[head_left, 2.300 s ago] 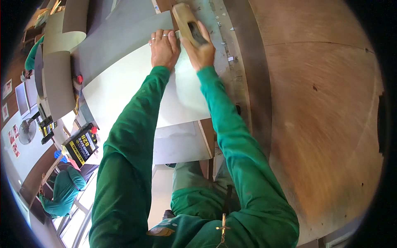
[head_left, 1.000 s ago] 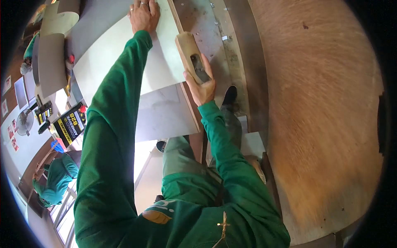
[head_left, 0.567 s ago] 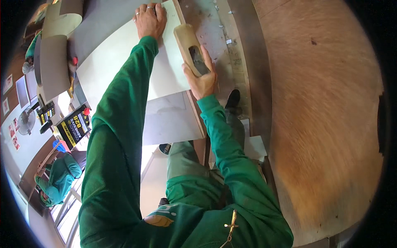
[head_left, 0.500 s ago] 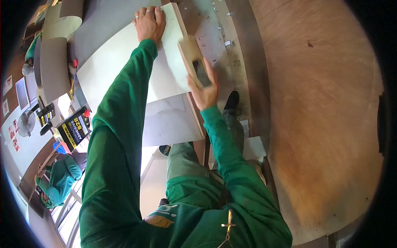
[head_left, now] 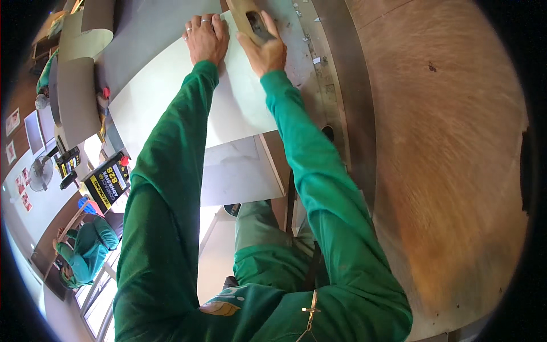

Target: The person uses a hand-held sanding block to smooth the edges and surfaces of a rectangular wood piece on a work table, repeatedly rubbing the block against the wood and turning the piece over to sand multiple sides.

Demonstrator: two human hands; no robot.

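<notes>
A wooden hand plane with a dark slot in its body is gripped in my right hand. It lies along the right edge, toward the far end, of a white panel; its front end runs out of the picture. My left hand rests on the panel's far part with its fingers apart and rings on some of them. It grips nothing. Below the panel stands a pale board box or cabinet side with a bare wooden edge.
To the right spreads a large brown wooden sheet. Scraps litter the dusty ledge beside the panel. Curled laminate sheets, a black and yellow can and a fan are at left. A person in green sits lower left.
My right hand has pushed the hand plane forward along the panel's right edge, and my right arm is stretched farther out. My left hand stays at nearly the same place on the panel.
</notes>
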